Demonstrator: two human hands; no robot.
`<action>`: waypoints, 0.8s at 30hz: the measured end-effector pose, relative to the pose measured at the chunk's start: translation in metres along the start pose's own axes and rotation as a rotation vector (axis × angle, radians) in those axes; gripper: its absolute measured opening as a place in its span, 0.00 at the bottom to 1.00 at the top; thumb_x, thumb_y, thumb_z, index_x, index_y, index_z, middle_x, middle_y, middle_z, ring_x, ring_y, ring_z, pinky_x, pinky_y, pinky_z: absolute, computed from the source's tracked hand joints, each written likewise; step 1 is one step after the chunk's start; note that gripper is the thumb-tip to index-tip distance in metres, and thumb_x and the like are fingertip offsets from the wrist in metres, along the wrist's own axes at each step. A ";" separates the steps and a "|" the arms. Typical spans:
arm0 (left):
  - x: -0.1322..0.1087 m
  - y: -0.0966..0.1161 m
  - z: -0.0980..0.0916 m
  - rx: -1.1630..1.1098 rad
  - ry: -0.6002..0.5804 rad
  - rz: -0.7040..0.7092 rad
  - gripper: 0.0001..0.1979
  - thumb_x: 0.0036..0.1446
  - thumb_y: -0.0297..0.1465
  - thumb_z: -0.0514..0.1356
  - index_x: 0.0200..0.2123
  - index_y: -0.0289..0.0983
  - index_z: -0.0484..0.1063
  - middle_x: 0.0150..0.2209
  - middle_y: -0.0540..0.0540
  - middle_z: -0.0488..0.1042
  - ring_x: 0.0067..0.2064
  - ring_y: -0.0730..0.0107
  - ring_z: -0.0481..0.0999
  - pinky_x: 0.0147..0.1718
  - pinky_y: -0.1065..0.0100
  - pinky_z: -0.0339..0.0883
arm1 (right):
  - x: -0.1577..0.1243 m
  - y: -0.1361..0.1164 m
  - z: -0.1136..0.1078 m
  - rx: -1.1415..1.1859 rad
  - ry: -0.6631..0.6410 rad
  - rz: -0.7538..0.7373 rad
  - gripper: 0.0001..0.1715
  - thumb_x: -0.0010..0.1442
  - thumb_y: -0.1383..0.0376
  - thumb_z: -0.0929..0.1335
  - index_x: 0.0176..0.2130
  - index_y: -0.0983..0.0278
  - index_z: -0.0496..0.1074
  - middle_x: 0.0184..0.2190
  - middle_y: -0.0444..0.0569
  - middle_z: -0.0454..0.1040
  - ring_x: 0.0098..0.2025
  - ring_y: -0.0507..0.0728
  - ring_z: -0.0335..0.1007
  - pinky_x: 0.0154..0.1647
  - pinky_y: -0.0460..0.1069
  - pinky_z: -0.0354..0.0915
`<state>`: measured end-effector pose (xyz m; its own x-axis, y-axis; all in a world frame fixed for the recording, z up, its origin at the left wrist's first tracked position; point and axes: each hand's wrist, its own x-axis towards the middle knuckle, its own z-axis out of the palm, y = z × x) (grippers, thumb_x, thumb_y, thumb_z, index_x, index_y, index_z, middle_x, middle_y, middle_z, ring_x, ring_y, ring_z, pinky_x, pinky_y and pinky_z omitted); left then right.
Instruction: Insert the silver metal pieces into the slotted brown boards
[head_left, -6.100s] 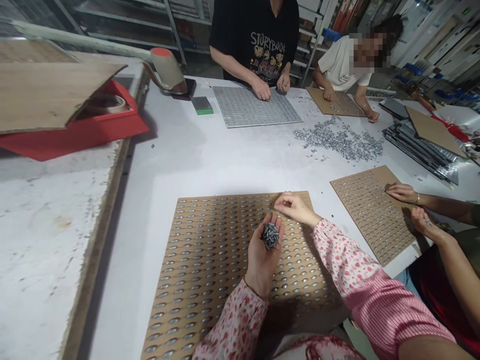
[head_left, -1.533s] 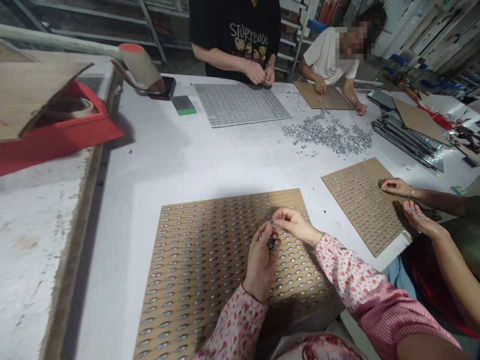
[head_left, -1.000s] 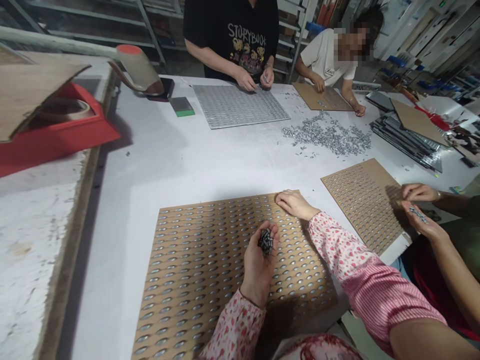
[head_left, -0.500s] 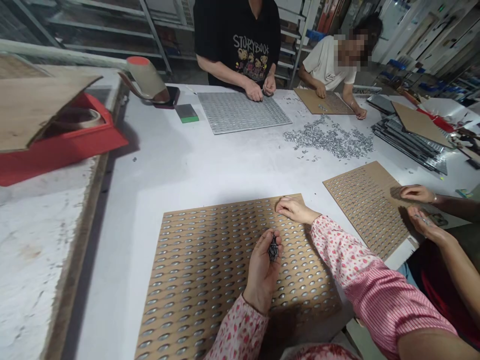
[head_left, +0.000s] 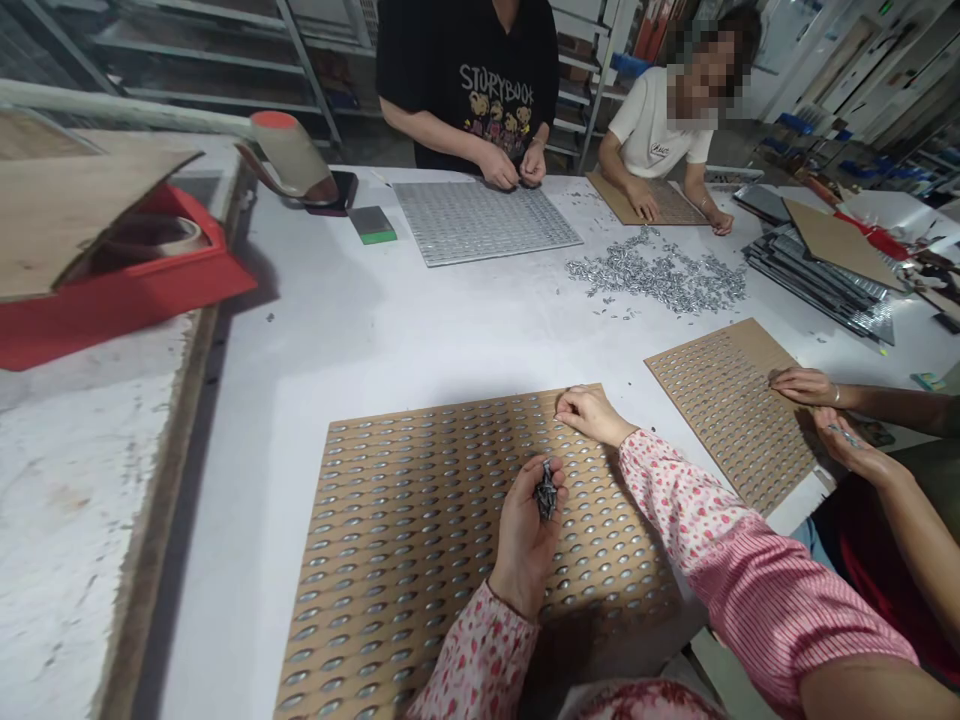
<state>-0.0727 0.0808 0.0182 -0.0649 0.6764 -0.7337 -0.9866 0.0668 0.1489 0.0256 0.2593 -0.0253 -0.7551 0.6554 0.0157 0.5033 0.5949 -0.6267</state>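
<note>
Many silvery pieces [head_left: 405, 541], pointed ovals, stud brown board [head_left: 550, 396] on table [head_left: 420, 325], long axes roughly left to right. Left hand [head_left: 526, 530] curls around loose pile [head_left: 546, 492]. Right hand [head_left: 592, 413], fingers bent, at board's far edge, pinch hidden; 1.5 s ago, touching left hand.

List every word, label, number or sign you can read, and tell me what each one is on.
"STORYBOOK": across the chest of the black T-shirt; the last letter is stylised, apparently a K.
Dark script on the chest of the white T-shirt: too small and blurred to read.
No other text is legible.
</note>
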 end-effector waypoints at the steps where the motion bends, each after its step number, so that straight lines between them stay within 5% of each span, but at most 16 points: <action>1: 0.000 -0.001 0.000 0.010 -0.004 0.008 0.03 0.54 0.21 0.61 0.33 0.33 0.73 0.31 0.46 0.76 0.27 0.77 0.74 0.25 0.77 0.68 | -0.004 -0.003 0.000 0.064 0.014 0.041 0.05 0.55 0.67 0.71 0.28 0.66 0.72 0.25 0.43 0.67 0.31 0.52 0.62 0.36 0.47 0.59; 5: 0.000 -0.003 -0.001 0.043 -0.028 0.067 0.08 0.50 0.22 0.66 0.36 0.33 0.75 0.33 0.46 0.77 0.31 0.77 0.75 0.30 0.77 0.70 | -0.027 -0.024 -0.002 0.522 -0.037 0.192 0.14 0.57 0.56 0.69 0.34 0.66 0.73 0.26 0.42 0.70 0.27 0.49 0.62 0.30 0.45 0.59; 10: 0.002 -0.007 -0.002 0.058 0.009 0.116 0.12 0.45 0.21 0.70 0.35 0.34 0.76 0.30 0.49 0.77 0.30 0.78 0.75 0.33 0.78 0.70 | -0.052 -0.055 0.001 0.846 -0.164 0.202 0.18 0.51 0.54 0.73 0.35 0.65 0.72 0.27 0.43 0.72 0.29 0.50 0.68 0.32 0.46 0.64; 15: 0.000 -0.006 0.001 0.024 0.046 0.126 0.07 0.52 0.22 0.65 0.37 0.34 0.76 0.32 0.47 0.77 0.31 0.77 0.76 0.33 0.76 0.71 | -0.044 -0.046 0.011 0.979 0.005 0.278 0.19 0.49 0.53 0.74 0.33 0.64 0.70 0.29 0.45 0.75 0.30 0.50 0.70 0.33 0.46 0.65; 19: 0.000 -0.001 0.003 -0.065 0.059 0.043 0.09 0.59 0.23 0.57 0.41 0.32 0.75 0.31 0.45 0.76 0.30 0.76 0.75 0.30 0.76 0.71 | -0.021 -0.013 0.011 0.799 0.209 0.380 0.18 0.49 0.55 0.73 0.35 0.64 0.71 0.27 0.44 0.75 0.27 0.50 0.68 0.31 0.46 0.63; 24: 0.003 0.001 -0.002 -0.098 -0.014 0.025 0.05 0.58 0.22 0.55 0.35 0.33 0.71 0.25 0.49 0.71 0.23 0.78 0.70 0.21 0.78 0.66 | -0.002 0.007 0.011 0.233 0.145 0.268 0.10 0.56 0.60 0.68 0.32 0.64 0.74 0.26 0.44 0.73 0.30 0.52 0.65 0.36 0.48 0.61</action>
<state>-0.0741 0.0819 0.0148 -0.0880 0.6868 -0.7215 -0.9947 -0.0216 0.1008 0.0257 0.2574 -0.0385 -0.5341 0.8422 -0.0734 0.5534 0.2826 -0.7835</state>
